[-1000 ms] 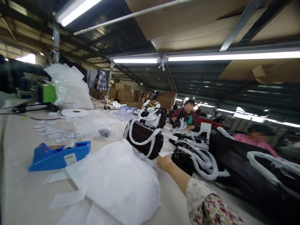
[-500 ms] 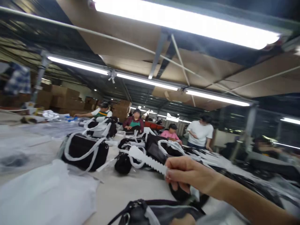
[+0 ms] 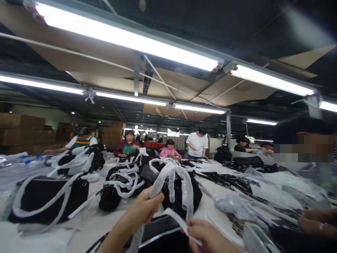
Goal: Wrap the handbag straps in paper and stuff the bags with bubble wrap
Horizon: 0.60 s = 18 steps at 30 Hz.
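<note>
A white wrapped strap [image 3: 172, 170] arches above a black bag [image 3: 164, 233] at the bottom centre. My left hand [image 3: 147, 207] is closed around the strap's left side. At the strap's lower right end, my right hand [image 3: 204, 233] pinches a narrow white strip [image 3: 177, 219], which slants across the bag. Right behind the raised strap stands another black bag [image 3: 195, 191]. The fingertips of my right hand are partly hidden by the strip.
Black bags with white wrapped handles [image 3: 52, 196] stand on the left of the table. Clear plastic [image 3: 234, 207] and black straps [image 3: 226, 181] lie to the right. A nearby person's hand [image 3: 318, 223] is at the right edge; several people work beyond the table.
The view has swung right and levelled. My left hand has come up, now gripping the raised strap. My right hand has moved lower, and the wavy white strip it held out now hangs by the strap.
</note>
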Tool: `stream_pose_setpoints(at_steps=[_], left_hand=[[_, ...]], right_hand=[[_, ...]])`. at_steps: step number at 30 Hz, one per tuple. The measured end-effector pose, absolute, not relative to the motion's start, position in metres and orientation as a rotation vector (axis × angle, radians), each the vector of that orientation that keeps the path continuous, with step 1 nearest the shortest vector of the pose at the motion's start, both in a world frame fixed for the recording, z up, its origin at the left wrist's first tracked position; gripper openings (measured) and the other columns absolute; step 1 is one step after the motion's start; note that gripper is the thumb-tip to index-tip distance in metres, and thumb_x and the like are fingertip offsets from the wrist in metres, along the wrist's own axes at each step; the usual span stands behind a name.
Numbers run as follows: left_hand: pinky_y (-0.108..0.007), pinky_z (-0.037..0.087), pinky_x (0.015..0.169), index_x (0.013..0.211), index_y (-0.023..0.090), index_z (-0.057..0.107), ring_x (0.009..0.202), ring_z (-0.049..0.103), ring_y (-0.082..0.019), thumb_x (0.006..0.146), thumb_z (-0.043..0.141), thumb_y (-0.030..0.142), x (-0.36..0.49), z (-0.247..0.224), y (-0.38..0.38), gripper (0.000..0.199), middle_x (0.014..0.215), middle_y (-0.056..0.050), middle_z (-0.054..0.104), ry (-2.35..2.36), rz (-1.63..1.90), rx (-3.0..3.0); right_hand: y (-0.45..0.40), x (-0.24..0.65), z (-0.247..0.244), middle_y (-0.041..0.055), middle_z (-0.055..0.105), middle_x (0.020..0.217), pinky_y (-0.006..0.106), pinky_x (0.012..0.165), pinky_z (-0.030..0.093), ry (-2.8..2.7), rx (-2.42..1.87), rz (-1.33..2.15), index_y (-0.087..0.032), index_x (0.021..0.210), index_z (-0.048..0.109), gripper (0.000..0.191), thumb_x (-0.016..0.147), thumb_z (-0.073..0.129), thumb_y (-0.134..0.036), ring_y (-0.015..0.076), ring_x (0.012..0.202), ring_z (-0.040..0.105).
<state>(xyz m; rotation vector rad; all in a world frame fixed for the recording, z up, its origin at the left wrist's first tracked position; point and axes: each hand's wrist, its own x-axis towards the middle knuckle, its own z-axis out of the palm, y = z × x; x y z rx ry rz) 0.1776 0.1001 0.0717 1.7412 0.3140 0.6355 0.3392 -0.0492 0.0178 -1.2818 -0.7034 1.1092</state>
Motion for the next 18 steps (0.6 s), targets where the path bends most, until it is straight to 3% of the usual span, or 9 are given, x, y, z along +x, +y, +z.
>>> stream_pose_setpoints(at_steps=[2, 4, 7, 10, 13, 18], left_hand=[[-0.019, 0.013, 0.035, 0.088, 0.021, 0.051, 0.036, 0.02, -0.005, 0.071, 0.066, 0.072, 0.171, 0.094, 0.107, 0.055, 0.047, 0.013, 0.036, 0.303, 0.606, 1.817], [-0.019, 0.015, 0.035, 0.091, 0.02, 0.055, 0.035, 0.025, -0.005, 0.073, 0.066, 0.071, 0.164, 0.116, 0.115, 0.056, 0.046, 0.012, 0.042, 0.302, 0.573, 1.882], [-0.019, 0.029, 0.04, 0.097, 0.018, 0.059, 0.04, 0.045, -0.009, 0.076, 0.068, 0.066, 0.155, 0.141, 0.128, 0.054, 0.055, 0.004, 0.059, 0.32, 0.475, 1.927], [-0.024, 0.045, 0.054, 0.099, 0.016, 0.061, 0.062, 0.065, -0.018, 0.067, 0.081, 0.054, 0.157, 0.153, 0.137, 0.053, 0.077, -0.006, 0.071, 0.308, 0.36, 1.889], [-0.027, 0.05, 0.064, 0.099, 0.016, 0.062, 0.075, 0.068, -0.02, 0.056, 0.087, 0.036, 0.174, 0.158, 0.137, 0.054, 0.089, -0.007, 0.071, 0.25, 0.367, 1.802], [-0.026, 0.048, 0.062, 0.099, 0.018, 0.063, 0.068, 0.062, -0.014, 0.051, 0.086, 0.028, 0.204, 0.166, 0.129, 0.054, 0.083, -0.001, 0.066, 0.156, 0.502, 1.673]], right_hand=[[-0.022, 0.334, 0.056, -0.0071, 0.048, 0.05, 0.011, 0.038, 0.022, -0.646, -1.246, 1.152, -0.019, 0.084, 0.058, 0.011, 0.073, 0.061, -0.018, 0.0039, 0.038, 0.041], [-0.003, 0.331, 0.095, -0.0082, 0.048, 0.052, 0.01, 0.038, 0.023, -0.667, -1.18, 1.151, -0.02, 0.091, 0.056, 0.012, 0.08, 0.054, -0.015, 0.0033, 0.037, 0.042], [0.011, 0.331, 0.135, -0.0084, 0.049, 0.054, 0.01, 0.038, 0.023, -0.746, -1.145, 1.16, -0.021, 0.086, 0.05, 0.007, 0.086, 0.052, -0.014, 0.0034, 0.037, 0.043], [0.013, 0.331, 0.151, -0.0075, 0.051, 0.056, 0.011, 0.038, 0.024, -0.826, -1.156, 1.171, -0.02, 0.08, 0.046, 0.011, 0.085, 0.052, -0.012, 0.0034, 0.039, 0.044], [0.008, 0.332, 0.157, -0.0071, 0.051, 0.057, 0.011, 0.038, 0.026, -0.886, -1.2, 1.153, -0.018, 0.078, 0.049, 0.009, 0.084, 0.049, -0.011, 0.0027, 0.039, 0.044], [-0.006, 0.336, 0.173, -0.0025, 0.059, 0.058, 0.013, 0.038, 0.031, -1.05, -1.326, 1.041, -0.013, 0.078, 0.061, 0.007, 0.081, 0.055, -0.014, 0.0059, 0.043, 0.054]])
